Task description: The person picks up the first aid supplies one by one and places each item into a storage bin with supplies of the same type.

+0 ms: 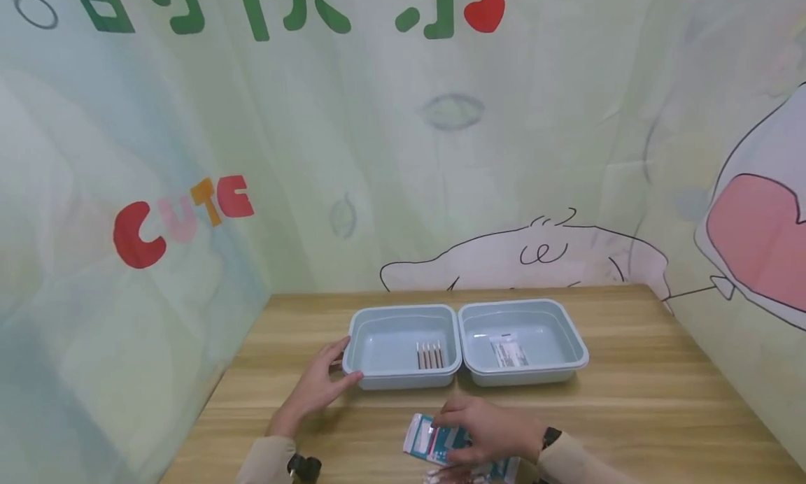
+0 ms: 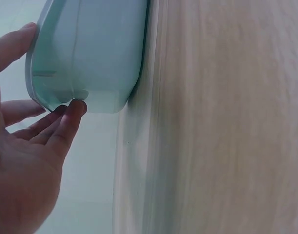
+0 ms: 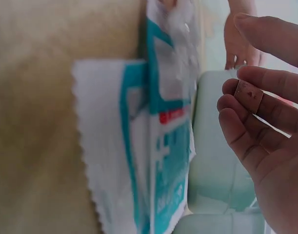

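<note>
Two pale blue plastic bins stand side by side on the table. My left hand [image 1: 317, 386] holds the near left corner of the left bin [image 1: 403, 382]; its thumb is at the front rim and its fingers [image 2: 66, 126] touch the end wall under the rim. My right hand [image 1: 488, 428] hovers over several teal-and-white packets [image 1: 425, 438] with serrated edges, its thumb apart from its loosely bent fingers. In the right wrist view, a small tan strip [image 3: 248, 96] crosses one finger; the packets [image 3: 170, 161] lie below. Whether the fingertips touch them, I cannot tell.
Inside the left bin lie several brown sticks [image 1: 430, 356] with pale tips. The right bin [image 1: 525, 377] contains a white-and-clear packet [image 1: 508, 351]. Clear-wrapped reddish-brown items [image 1: 453, 476] are cut off at the bottom edge. A printed cloth [image 1: 403, 155] hangs behind the wooden table [image 1: 648, 400].
</note>
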`<state>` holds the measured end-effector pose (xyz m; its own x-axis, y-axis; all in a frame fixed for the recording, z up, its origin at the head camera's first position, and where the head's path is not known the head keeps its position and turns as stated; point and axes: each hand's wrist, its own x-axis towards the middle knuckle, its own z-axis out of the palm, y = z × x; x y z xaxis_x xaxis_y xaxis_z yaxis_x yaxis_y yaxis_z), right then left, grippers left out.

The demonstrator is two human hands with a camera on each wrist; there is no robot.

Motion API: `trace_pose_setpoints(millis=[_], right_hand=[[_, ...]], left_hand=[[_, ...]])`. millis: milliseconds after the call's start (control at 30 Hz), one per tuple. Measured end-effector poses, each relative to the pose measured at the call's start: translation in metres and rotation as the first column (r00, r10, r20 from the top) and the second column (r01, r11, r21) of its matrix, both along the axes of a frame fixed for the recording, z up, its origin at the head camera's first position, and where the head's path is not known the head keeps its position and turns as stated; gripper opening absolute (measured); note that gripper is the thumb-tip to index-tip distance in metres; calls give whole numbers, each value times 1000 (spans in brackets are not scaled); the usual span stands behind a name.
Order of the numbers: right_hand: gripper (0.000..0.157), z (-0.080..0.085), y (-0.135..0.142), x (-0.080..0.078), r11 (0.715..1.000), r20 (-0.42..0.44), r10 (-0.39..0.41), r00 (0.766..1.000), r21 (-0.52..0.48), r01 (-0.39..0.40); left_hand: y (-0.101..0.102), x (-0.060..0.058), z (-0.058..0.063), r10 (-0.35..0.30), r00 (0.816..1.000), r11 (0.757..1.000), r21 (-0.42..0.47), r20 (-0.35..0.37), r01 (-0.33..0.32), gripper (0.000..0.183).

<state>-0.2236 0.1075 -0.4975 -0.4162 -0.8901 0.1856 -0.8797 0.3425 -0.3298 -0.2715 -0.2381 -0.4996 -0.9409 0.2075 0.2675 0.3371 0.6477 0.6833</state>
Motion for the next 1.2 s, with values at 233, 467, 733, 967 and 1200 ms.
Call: trace_pose_setpoints(millis=[233, 467, 733, 967, 1200], right_hand=[[45, -6, -5, 10, 1000, 8, 14, 1000, 0, -14], [42, -10, -8, 11, 999, -17, 53, 998, -7, -53], [40, -11, -8, 10, 997, 82, 51, 995, 58, -56], [32, -15, -9, 8, 991, 50, 78, 996, 100, -83], [22, -13, -12, 6, 986, 50, 140, 989, 84, -144]], left_hand=[[0, 3, -4, 13, 999, 1000, 26, 37, -14, 75], [0, 1, -6, 22, 999, 999, 38, 35, -24, 74], [1, 1, -5, 6, 999, 996, 86, 40, -10, 73], [0, 1, -6, 7, 997, 991, 130, 71, -17, 73], [1, 2, -4, 3, 997, 989, 144, 83, -15, 74]])
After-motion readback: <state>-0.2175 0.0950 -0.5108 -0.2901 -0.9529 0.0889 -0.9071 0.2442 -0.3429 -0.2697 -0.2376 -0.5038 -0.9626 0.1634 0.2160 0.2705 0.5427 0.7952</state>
